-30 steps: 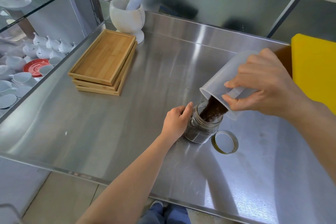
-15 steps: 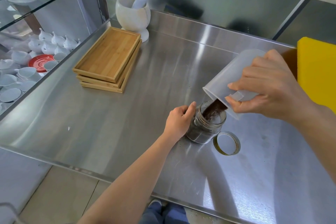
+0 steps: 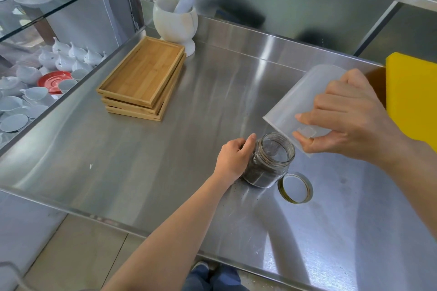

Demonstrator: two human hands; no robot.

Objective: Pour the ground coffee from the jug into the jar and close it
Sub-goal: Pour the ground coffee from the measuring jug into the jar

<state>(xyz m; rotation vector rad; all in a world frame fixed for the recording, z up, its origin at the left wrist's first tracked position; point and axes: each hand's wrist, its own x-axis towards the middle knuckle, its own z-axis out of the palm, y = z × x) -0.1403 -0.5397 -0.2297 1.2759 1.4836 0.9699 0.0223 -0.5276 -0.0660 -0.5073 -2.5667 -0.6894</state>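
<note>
steadying the jar [image 3: 268, 163] with our left hand [image 3: 233, 159] wrapped around it, right hand [image 3: 350, 120] fingers clamping the tilted jug [image 3: 300, 101]; lid [image 3: 295, 187] lies just right of the jar, nearer that hand.

the person's left hand [image 3: 233, 159] wraps the side of an open glass jar [image 3: 268, 162] standing on the steel table [image 3: 142, 172], dark ground coffee [image 3: 257, 176] filling its lower part. their right hand [image 3: 352, 118] holds a translucent plastic jug [image 3: 300, 99] tipped steeply, mouth down just above and beside the jar's rim. the lid [image 3: 295, 187] lies flat just beside the jar. a stack of wooden trays [image 3: 142, 78] and a white mortar [image 3: 175, 21] sit further back, a yellow board [image 3: 416, 92] at the right edge.
</note>
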